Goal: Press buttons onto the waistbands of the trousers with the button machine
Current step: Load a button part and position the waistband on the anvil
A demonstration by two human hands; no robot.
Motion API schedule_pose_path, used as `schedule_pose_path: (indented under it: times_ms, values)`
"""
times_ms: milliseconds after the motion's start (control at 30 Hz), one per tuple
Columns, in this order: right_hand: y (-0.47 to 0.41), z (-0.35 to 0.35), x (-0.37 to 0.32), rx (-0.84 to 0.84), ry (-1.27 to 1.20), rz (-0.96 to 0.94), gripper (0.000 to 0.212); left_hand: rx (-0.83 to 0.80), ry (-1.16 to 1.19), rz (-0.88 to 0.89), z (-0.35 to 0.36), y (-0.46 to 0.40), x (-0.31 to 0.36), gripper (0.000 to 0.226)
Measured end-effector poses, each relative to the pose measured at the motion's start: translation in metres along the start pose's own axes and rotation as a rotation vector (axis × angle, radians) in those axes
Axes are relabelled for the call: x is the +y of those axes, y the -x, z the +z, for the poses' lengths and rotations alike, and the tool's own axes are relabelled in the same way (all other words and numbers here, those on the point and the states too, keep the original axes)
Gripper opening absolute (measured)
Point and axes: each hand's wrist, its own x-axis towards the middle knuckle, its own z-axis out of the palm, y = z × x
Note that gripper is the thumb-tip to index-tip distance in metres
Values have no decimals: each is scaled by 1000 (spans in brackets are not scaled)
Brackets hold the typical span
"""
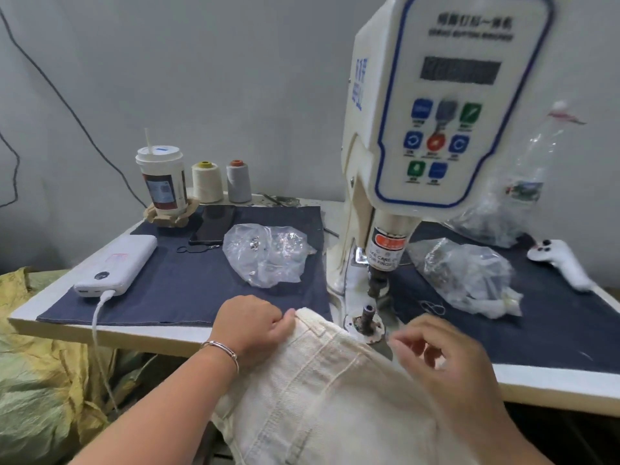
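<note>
At the far left of the table point(188, 333) I see a white power bank with its cable point(115, 265) lying on a dark blue denim mat point(188, 290), with a lidded paper cup with a straw point(162, 181) and two thread cones, cream and grey point(221, 181), behind it. Further in lies a crumpled clear plastic bag of small metal parts point(266, 253). My left hand point(250, 322) pinches the top edge of the cream cotton trousers point(322, 391), its grip closed on the waistband corner just left of the machine's post. I judge the pressing not yet done on this pair: no button shows on the waistband, and the cloth lies just short of the small dark lower die point(367, 318), not over it. The white button machine with its blue-edged control panel point(446, 105) stands above, its plunger raised. My right hand point(446, 357) hovers over the trousers just right of the die, fingers loosely curled and holding nothing I can make out, though it is blurred. Beyond lie more clear bags point(466, 276).
</note>
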Motion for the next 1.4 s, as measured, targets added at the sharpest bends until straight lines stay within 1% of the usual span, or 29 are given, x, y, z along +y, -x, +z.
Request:
schedule_pose_path:
  times_ms: [67,267,400,467,700,833,900,1000,1067,1200,1300,1400]
  values:
    - [-12,-7,16,12,-39,79,21,-1,0,-11,1,-2,0,62]
    - [-43,-1,30,-132,-218,172,10,6,-11,-14,4,-1,3,65]
    - [-54,3,30,-161,-252,160,17,30,-8,-7,4,-3,2,65]
    - [-57,3,31,-174,-238,138,20,28,-1,-2,4,-2,2,65]
    - [-65,-4,35,-256,-114,61,14,32,0,5,3,-2,2,65]
    - [-71,-6,32,-285,-55,20,26,32,9,8,3,-1,2,64]
    - [-73,-7,31,-300,-3,14,27,28,16,5,3,-2,2,64]
    - [-75,-10,29,-329,50,5,26,32,22,7,4,-1,1,64]
    - [-75,-11,28,-339,53,-6,22,38,26,10,5,-1,0,64]
    - [-72,-13,25,-301,26,7,8,32,51,11,5,-1,1,65]
    - [-61,-20,22,-219,52,-8,5,14,87,-8,-2,1,4,63]
    - [-37,-31,15,-217,47,-49,8,1,205,-60,-14,9,11,56]
